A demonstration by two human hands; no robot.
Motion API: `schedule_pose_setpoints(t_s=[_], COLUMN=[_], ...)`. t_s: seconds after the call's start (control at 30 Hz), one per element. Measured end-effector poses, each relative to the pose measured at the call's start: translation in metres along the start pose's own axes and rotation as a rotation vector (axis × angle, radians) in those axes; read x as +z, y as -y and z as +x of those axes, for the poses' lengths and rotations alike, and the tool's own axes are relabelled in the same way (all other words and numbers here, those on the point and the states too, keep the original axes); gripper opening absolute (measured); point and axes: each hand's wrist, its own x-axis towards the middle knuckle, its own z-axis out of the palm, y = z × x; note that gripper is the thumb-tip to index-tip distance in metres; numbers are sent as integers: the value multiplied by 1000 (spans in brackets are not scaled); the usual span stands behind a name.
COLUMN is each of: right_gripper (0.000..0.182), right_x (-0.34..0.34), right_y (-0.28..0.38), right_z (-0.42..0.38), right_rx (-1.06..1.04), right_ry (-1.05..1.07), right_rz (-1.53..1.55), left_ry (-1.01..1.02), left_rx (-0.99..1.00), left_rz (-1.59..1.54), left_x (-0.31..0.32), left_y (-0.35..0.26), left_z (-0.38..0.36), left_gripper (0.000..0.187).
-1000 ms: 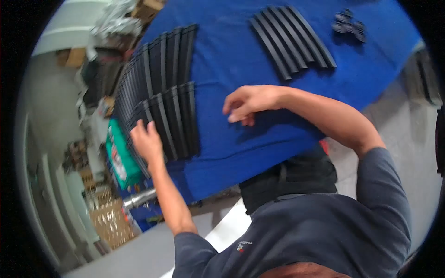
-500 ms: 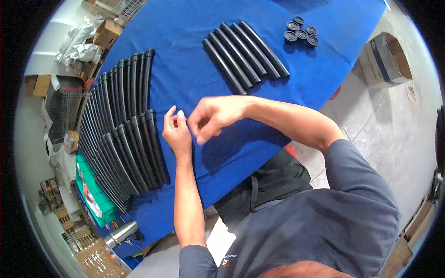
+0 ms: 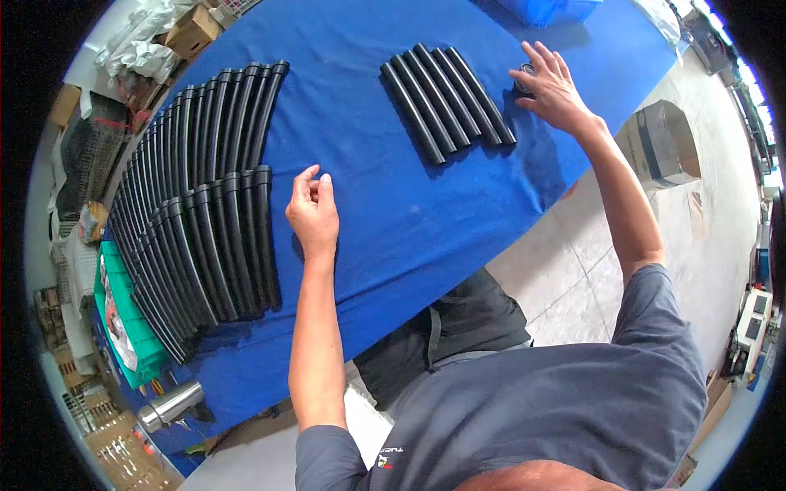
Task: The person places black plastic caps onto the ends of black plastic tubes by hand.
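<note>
So your right hand [image 3: 557, 92] is out over the black caps [image 3: 526, 75] on the far right of the bench [image 3: 352, 123], fingers spread apart. It covers part of them, and I can't tell if you're actually touching any. Your left hand [image 3: 314, 214] is over the blue cloth, palm side up, fingers loosely curled; can't tell whether the thumb and fingertips meet.

Just left of the caps you've got five loose black tubes [image 3: 446, 102] lying side by side, a bit slanted. Over on your left, near that hand, the capped tubes [image 3: 217, 245] lie packed in two rows, one row further out than the other. The green bin [image 3: 137, 315] sits by their left edge, with a shiny metal cylinder [image 3: 170, 405] lying nearer you. Blue bin [image 3: 550, 10] is up at the far side, and a cardboard box [image 3: 661, 146] is on the floor off to the right.
</note>
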Motion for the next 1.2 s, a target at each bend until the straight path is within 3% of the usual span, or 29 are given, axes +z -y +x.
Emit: schedule_pose_setpoints(t_s=[0.17,0.3,0.4,0.53,0.57,0.6,0.63,0.77,0.87,1.0,1.2], right_gripper=[42,42,41,24,31,24,21,16,17,31,66], right_x=[13,-6,-55,-46,-34,-30,-26,-26,14,11,-38], right_y=[0,15,87,194,217,237,247,267,276,277,245], right_z=[5,11,17,28,34,40,50,73,77,75,36], right_rx=[0,-91,-103,-476,-453,-435,-512,-333,-302,-292,-206], right_ry=[-32,-386,-341,-159,-39,-61,-163,-311,-101,-45,-141], right_rz=[9,42,619,501,573,599,629,709,626,632,608], left_ry=[-10,-20,7,-57,-61,-68,-71,-81,-68,-57,-73], left_rx=[31,-27,-122,-159,-188,-218,-207,-211,-209,-180,-214], left_rz=[35,-59,-203,-380,-389,-395,-408,-414,-385,-362,-429], left_x=[-2,-1,0,-2,-5,-8,-8,-6,-5,-7,-6], left_y=[-1,9,6,12,6,1,0,2,0,4,4], left_z=[1,2,-1,-1,-3,-2,0,-3,-1,-2,-2], left_gripper=[24,23,24,23,24,25,25,26,25,24,22])
